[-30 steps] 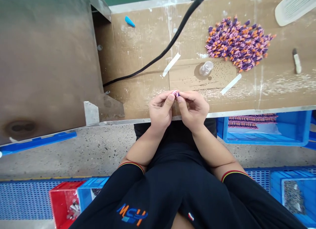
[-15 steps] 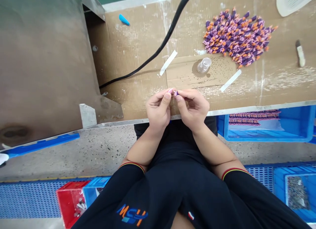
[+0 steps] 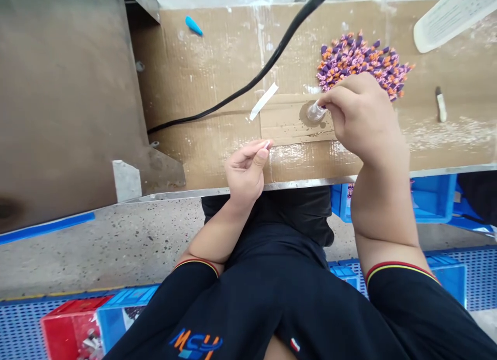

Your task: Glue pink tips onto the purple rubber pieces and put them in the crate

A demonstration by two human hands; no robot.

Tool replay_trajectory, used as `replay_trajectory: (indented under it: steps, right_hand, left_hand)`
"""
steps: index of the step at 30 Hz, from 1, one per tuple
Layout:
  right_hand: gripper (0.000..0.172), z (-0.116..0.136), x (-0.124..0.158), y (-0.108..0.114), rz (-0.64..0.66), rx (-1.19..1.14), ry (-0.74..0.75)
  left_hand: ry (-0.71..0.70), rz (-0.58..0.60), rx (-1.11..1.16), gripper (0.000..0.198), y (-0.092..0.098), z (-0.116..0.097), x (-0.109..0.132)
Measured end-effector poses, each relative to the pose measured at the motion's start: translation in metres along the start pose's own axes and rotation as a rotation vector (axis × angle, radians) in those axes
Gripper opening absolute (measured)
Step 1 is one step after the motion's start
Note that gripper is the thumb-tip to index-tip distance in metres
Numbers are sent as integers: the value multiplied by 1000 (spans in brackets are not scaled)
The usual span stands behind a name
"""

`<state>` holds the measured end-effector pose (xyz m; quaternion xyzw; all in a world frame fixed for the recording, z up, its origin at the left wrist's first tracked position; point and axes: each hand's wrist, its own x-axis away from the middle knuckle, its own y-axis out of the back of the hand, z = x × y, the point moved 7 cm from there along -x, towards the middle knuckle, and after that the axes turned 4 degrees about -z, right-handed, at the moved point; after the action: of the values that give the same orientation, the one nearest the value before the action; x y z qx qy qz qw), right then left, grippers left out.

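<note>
My left hand (image 3: 245, 169) is closed in a pinch above the table's near edge, with a small pale pink piece (image 3: 266, 145) between thumb and forefinger. My right hand (image 3: 359, 116) reaches out over the cardboard, its fingertips pinched at the mouth of a small clear cup (image 3: 315, 112). A bit of purple shows at those fingertips; most of what they hold is hidden. The cup stands on a wet patch of a taped cardboard sheet (image 3: 283, 123). Just beyond the right hand lies a heap of small purple, pink and orange pieces (image 3: 355, 54), partly covered by the hand.
A black cable (image 3: 248, 83) crosses the table beside a metal housing (image 3: 66, 101) on the left. A blue tapered piece (image 3: 193, 26) lies at the back. On the right are a white bottle (image 3: 446, 23) and a small brush (image 3: 441, 105). Blue bins (image 3: 435, 199) sit below the edge.
My right hand has left my left hand and moved right and forward to the clear cup. My left hand stays nearly in place, still pinching. The view has shifted slightly.
</note>
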<state>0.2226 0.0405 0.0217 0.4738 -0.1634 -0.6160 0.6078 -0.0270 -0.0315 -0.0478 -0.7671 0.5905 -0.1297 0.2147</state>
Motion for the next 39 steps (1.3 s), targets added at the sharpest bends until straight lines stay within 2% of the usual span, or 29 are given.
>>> replay_trajectory:
  steps: [5,13,16,20,22,23,27,30,35,39]
  right_hand:
    - [21,-1,-4,-5,65,18,-1]
    - [19,9,3,5,30,86,-8]
    - [21,13,10,19,-104,135,-26]
    - [23,23,34,30,-443,110,-66]
    - [23,37,51,22,-613,-38,-51]
    - [23,45,59,13,-656,-137,-65]
    - [17,82,79,-40,-564,-527,-210]
    - [11,105,86,-64,-530,-724,-244]
    - [18,115,85,-68,-565,-725,-194]
    - [14,115,84,-67,-578,-649,-185]
  left_hand:
    - [-5,0,20,16,0,0,0]
    - [47,-22,41,21,2,1,-1]
    - [67,-21,61,22,1,0,-1]
    - [135,-26,55,27,5,2,-1]
    - [172,-27,39,32,6,2,-1]
    - [188,-25,33,33,7,3,-1]
    - [209,-7,61,31,7,3,-2]
    - [208,19,66,28,6,4,-2]
    - [228,45,17,34,7,4,-2]
    - [243,42,-13,38,8,4,-1]
